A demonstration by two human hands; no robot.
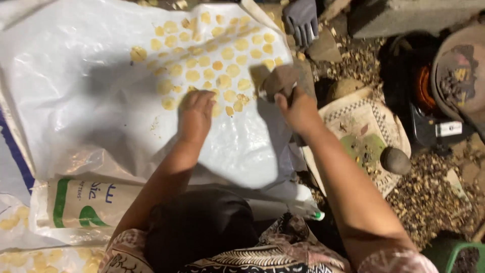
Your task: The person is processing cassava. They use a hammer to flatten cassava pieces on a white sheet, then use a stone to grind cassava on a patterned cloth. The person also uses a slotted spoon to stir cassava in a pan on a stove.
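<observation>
Head view: left hand [196, 112] lies flat, fingers together, pressing on the white plastic sheet [91, 86] at the edge of the yellow flattened discs [212, 63]. Right hand [298, 107] is clenched around a brown stone [279, 81], held just above the sheet's right edge. A round stone [395, 160] rests on a patterned tray [371, 124] nearby.

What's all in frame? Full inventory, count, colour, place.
white plastic sheet: one, white, spread at left and centre
flattened yellow discs: dozens, yellow, in rows on the sheet's upper part
brown stone: one, brown, gripped at the sheet's right edge
patterned round mat: one, cream with green patch, right of sheet
round grey stone: one, grey, on the mat
grey glove: one, top centre
left hand: flat on the sheet
right hand: holding the brown stone
</observation>
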